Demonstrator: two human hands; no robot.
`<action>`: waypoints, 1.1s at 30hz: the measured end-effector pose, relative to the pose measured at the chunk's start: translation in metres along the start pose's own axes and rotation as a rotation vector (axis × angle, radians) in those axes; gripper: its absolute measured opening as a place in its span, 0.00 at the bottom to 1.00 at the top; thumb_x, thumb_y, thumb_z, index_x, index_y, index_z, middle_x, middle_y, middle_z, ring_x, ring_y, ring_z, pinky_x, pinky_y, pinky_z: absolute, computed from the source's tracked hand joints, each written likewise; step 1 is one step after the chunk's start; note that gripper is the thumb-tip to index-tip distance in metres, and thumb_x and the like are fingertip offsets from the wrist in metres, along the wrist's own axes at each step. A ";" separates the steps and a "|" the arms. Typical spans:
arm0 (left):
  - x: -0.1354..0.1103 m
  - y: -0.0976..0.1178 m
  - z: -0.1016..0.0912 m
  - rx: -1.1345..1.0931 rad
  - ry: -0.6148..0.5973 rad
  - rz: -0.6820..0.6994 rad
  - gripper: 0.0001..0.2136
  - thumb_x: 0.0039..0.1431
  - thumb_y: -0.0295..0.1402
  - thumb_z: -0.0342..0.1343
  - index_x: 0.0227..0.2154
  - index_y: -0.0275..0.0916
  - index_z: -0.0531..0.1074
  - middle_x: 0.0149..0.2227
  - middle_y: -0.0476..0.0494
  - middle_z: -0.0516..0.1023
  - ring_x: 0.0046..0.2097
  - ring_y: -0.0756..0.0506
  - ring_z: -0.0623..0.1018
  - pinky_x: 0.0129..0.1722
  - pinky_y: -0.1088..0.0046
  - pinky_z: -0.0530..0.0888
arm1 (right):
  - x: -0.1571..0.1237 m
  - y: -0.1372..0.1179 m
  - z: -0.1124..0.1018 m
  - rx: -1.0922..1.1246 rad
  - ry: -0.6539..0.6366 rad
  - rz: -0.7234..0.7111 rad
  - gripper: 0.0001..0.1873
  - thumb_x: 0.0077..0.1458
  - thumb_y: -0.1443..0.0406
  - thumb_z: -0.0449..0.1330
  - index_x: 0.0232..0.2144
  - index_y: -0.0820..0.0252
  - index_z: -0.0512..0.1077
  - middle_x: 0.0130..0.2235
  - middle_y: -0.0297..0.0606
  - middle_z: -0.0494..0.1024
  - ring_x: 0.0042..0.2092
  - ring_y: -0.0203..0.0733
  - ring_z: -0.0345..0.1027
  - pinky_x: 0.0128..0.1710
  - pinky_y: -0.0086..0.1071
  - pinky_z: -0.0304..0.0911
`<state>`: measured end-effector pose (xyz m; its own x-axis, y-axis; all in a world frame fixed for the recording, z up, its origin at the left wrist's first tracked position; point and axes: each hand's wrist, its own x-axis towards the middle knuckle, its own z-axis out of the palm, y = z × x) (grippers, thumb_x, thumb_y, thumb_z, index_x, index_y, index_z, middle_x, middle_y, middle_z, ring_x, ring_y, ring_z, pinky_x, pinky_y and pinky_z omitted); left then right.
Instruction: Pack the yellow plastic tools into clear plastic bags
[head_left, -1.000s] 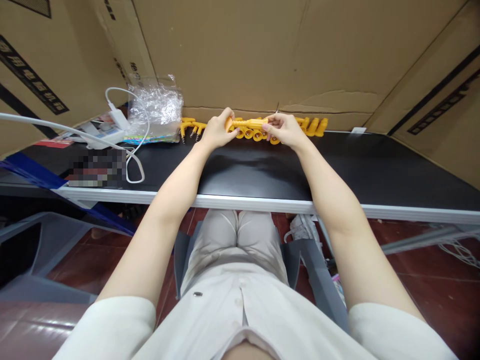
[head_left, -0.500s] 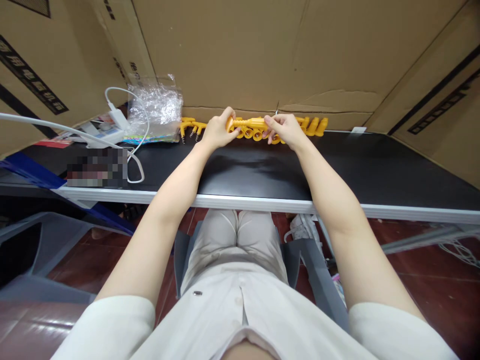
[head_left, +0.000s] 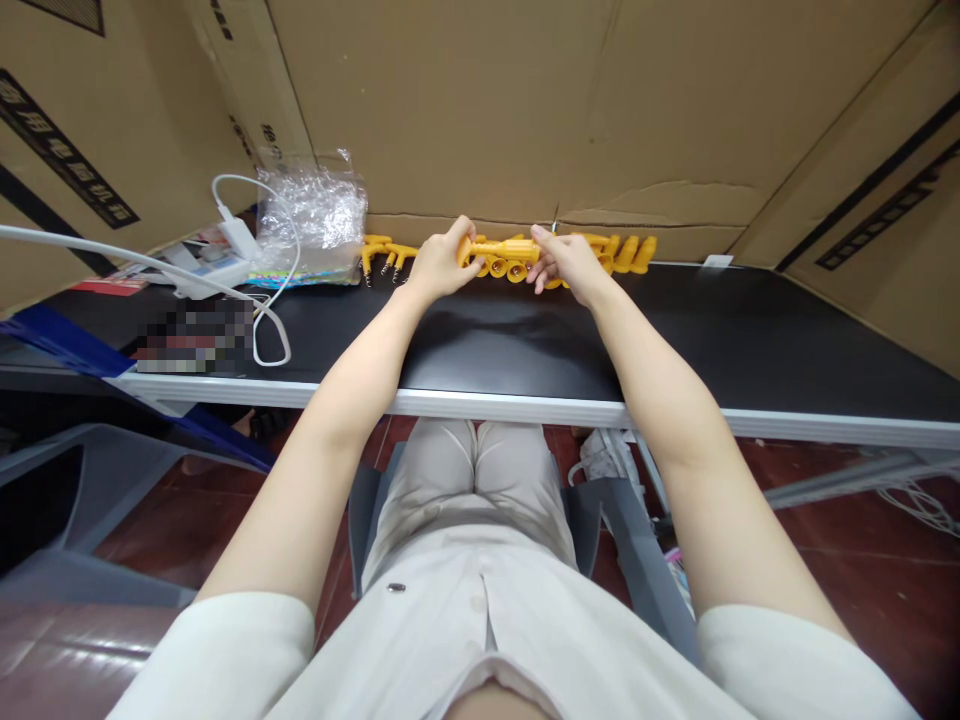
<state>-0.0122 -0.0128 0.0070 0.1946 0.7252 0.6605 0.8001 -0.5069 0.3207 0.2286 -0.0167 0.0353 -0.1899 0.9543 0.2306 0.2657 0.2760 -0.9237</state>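
A yellow plastic corkscrew (head_left: pixel 510 250), its shaft running into a flared sleeve, lies level between my two hands above the back of the black table. My left hand (head_left: pixel 442 262) is closed round its left end, thumb and fingers pinching the handle. At the sleeve's right end is my right hand (head_left: pixel 570 262), thumb on top and the other fingers bent loosely below. Behind and under them stand several yellow sleeves (head_left: pixel 517 270), some with round open ends facing me. More yellow sleeves (head_left: pixel 634 253) are lined up to the right. Yellow T-shaped handles with metal spirals (head_left: pixel 386 255) lie on the left.
Clear plastic packaging (head_left: pixel 315 215) rests on colourful flat packs at the back left. A white cable (head_left: pixel 274 320) loops over the table near a white adapter (head_left: pixel 238 238). Cardboard (head_left: pixel 480 110) walls the back. A pale metal edge (head_left: pixel 510 407) borders the table's front.
My right hand's thumb and fingers have shifted slightly to the right and loosened at the sleeve's end. More of the sleeve shows. My left hand has hardly moved.
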 end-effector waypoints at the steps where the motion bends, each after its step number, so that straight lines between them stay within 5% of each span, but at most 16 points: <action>1: 0.000 0.001 -0.001 -0.001 -0.013 -0.006 0.13 0.62 0.36 0.62 0.49 0.46 0.72 0.38 0.41 0.84 0.42 0.36 0.84 0.45 0.63 0.72 | 0.001 0.001 0.000 0.012 0.010 0.007 0.40 0.52 0.27 0.65 0.35 0.57 0.75 0.22 0.37 0.76 0.23 0.43 0.75 0.24 0.35 0.73; 19: 0.001 0.001 -0.004 -0.053 -0.106 -0.024 0.19 0.64 0.34 0.61 0.56 0.45 0.72 0.42 0.41 0.83 0.48 0.36 0.84 0.52 0.61 0.75 | 0.002 -0.002 0.004 0.045 0.063 0.129 0.32 0.58 0.33 0.64 0.43 0.53 0.75 0.25 0.37 0.76 0.25 0.46 0.74 0.30 0.42 0.78; 26: -0.002 -0.004 -0.004 -0.111 -0.101 -0.043 0.37 0.61 0.37 0.67 0.72 0.48 0.62 0.44 0.42 0.84 0.46 0.38 0.84 0.51 0.64 0.75 | 0.000 -0.005 -0.002 0.112 0.095 0.153 0.32 0.60 0.33 0.61 0.42 0.53 0.73 0.29 0.39 0.80 0.31 0.48 0.79 0.35 0.42 0.79; 29: -0.002 -0.012 -0.003 -0.097 -0.119 -0.070 0.30 0.61 0.36 0.64 0.67 0.44 0.70 0.38 0.43 0.84 0.43 0.39 0.82 0.50 0.63 0.76 | 0.012 0.005 -0.016 0.117 0.213 0.122 0.33 0.59 0.32 0.61 0.43 0.52 0.73 0.34 0.41 0.82 0.36 0.50 0.81 0.35 0.43 0.78; 33: -0.002 -0.014 -0.001 -0.089 -0.182 -0.064 0.14 0.61 0.36 0.59 0.48 0.43 0.82 0.35 0.44 0.84 0.40 0.40 0.80 0.52 0.61 0.76 | 0.029 0.022 -0.034 0.054 0.403 -0.055 0.32 0.61 0.34 0.58 0.47 0.52 0.74 0.44 0.44 0.83 0.44 0.52 0.82 0.37 0.42 0.78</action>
<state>-0.0244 -0.0070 0.0017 0.2505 0.8253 0.5061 0.7626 -0.4903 0.4220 0.2614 0.0207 0.0325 0.1863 0.9095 0.3715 0.2134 0.3317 -0.9189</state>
